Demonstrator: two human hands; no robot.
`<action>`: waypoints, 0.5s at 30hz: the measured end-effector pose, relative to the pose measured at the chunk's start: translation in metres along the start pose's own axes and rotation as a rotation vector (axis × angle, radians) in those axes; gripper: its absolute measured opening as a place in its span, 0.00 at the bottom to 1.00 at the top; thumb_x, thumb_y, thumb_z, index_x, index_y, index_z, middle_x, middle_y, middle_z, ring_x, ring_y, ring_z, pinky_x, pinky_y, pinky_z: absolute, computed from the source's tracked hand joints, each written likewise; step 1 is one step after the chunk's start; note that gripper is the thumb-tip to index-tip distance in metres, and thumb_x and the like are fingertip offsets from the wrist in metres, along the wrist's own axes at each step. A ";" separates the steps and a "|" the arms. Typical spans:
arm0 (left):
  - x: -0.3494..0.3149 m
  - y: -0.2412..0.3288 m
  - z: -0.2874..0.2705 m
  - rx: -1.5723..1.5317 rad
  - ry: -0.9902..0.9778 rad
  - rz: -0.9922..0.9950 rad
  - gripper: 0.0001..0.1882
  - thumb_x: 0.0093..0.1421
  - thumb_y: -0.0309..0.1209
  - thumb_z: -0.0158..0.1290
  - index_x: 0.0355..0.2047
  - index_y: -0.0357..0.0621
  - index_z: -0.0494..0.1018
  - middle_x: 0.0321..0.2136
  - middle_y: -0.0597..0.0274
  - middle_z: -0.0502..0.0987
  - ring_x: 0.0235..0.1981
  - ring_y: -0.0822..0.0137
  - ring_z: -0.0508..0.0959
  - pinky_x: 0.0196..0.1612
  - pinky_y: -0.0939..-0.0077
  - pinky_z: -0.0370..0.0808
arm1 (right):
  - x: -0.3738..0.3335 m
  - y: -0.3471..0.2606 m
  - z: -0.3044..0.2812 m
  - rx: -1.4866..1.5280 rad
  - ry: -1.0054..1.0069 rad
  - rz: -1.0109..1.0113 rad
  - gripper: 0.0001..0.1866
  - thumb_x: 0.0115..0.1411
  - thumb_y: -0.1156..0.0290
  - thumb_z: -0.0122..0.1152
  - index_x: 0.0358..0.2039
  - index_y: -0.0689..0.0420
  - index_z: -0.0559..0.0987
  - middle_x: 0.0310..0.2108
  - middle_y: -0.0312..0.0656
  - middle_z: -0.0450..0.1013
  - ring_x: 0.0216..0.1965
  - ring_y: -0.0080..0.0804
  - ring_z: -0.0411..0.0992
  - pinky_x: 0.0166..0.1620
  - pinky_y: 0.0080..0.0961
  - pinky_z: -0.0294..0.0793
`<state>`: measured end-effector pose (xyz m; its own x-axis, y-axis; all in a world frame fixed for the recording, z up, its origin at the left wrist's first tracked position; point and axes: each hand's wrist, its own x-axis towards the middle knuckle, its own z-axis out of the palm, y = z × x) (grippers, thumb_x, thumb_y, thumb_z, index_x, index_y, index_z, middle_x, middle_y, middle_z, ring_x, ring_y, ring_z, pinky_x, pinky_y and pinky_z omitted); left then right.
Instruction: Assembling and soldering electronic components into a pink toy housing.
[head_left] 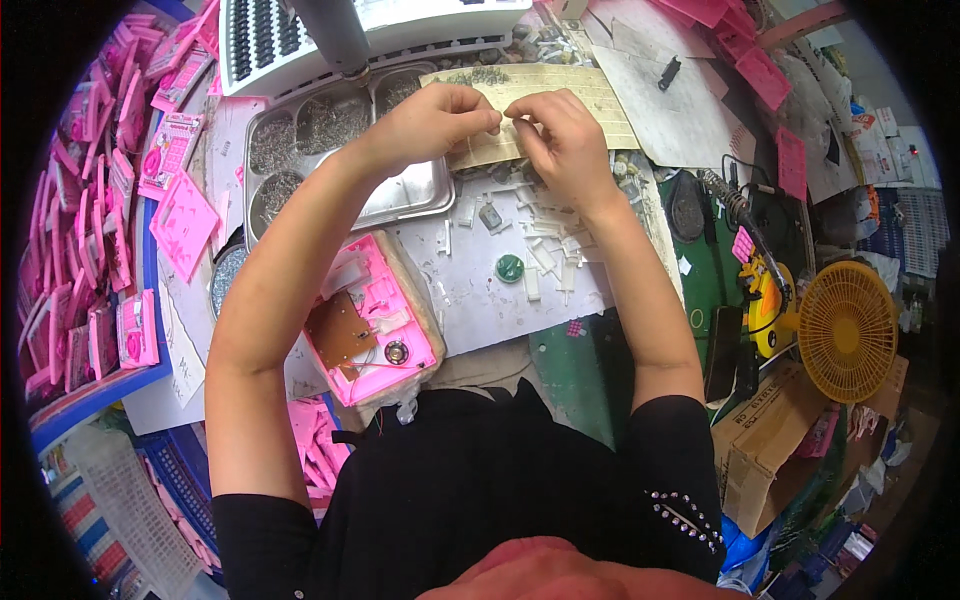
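My left hand point(430, 122) and my right hand point(568, 140) meet over a yellowish card sheet point(595, 88), fingertips pinched close together. Whatever lies between the fingers is too small to make out. Small dark metal pieces lie along the sheet's far left edge. Under my left forearm is a metal compartment tray point(438, 203) holding many tiny metal parts. Below my right hand are scattered white plastic pieces point(545, 240) and a green round object point(509, 268). Nearer to me rests an opened pink plastic casing point(425, 350) with a brown circuit board point(338, 332) and a round speaker point(396, 352) inside.
A white machine point(430, 35) with a grey post point(333, 35) stands at the back. Stacked pink cases point(85, 230) fill the left side. To the right are a soldering iron point(737, 205), a yellow fan point(847, 332) and a cardboard box point(765, 440).
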<state>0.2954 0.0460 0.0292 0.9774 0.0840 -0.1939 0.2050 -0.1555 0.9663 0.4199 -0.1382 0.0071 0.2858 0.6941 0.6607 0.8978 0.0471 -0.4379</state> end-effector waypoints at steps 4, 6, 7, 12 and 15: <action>-0.002 -0.004 0.009 0.122 0.150 0.123 0.14 0.71 0.39 0.54 0.38 0.39 0.77 0.24 0.74 0.73 0.23 0.82 0.70 0.25 0.82 0.66 | 0.000 0.004 0.003 0.119 0.070 0.135 0.08 0.63 0.68 0.62 0.37 0.58 0.84 0.31 0.39 0.80 0.32 0.36 0.76 0.37 0.30 0.76; -0.003 -0.003 0.012 0.155 0.205 0.168 0.14 0.72 0.38 0.54 0.38 0.38 0.77 0.24 0.74 0.73 0.23 0.82 0.70 0.25 0.82 0.66 | 0.002 -0.001 0.000 0.417 -0.090 0.499 0.13 0.67 0.63 0.59 0.36 0.59 0.84 0.27 0.37 0.79 0.28 0.29 0.74 0.34 0.27 0.74; -0.005 0.000 0.014 0.162 0.220 0.178 0.14 0.72 0.38 0.54 0.38 0.38 0.77 0.23 0.73 0.73 0.23 0.82 0.71 0.25 0.82 0.67 | 0.002 -0.004 -0.003 0.563 -0.170 0.683 0.16 0.70 0.60 0.57 0.36 0.60 0.84 0.25 0.36 0.79 0.26 0.25 0.72 0.32 0.25 0.72; -0.010 0.016 0.023 0.219 0.272 0.164 0.14 0.72 0.38 0.53 0.36 0.38 0.76 0.22 0.73 0.72 0.22 0.82 0.70 0.25 0.82 0.66 | 0.003 -0.004 0.003 0.652 -0.174 0.642 0.19 0.71 0.58 0.57 0.32 0.61 0.82 0.23 0.35 0.78 0.24 0.19 0.69 0.28 0.21 0.67; -0.005 0.007 0.021 0.191 0.263 0.164 0.15 0.72 0.39 0.51 0.36 0.40 0.75 0.21 0.73 0.71 0.22 0.82 0.69 0.24 0.81 0.64 | 0.003 -0.008 0.005 0.558 -0.090 0.533 0.16 0.69 0.60 0.60 0.32 0.61 0.81 0.24 0.37 0.78 0.24 0.21 0.70 0.29 0.23 0.69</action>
<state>0.2929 0.0241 0.0338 0.9567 0.2890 0.0355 0.0766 -0.3673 0.9270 0.4118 -0.1329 0.0101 0.5822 0.7789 0.2331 0.3379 0.0289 -0.9407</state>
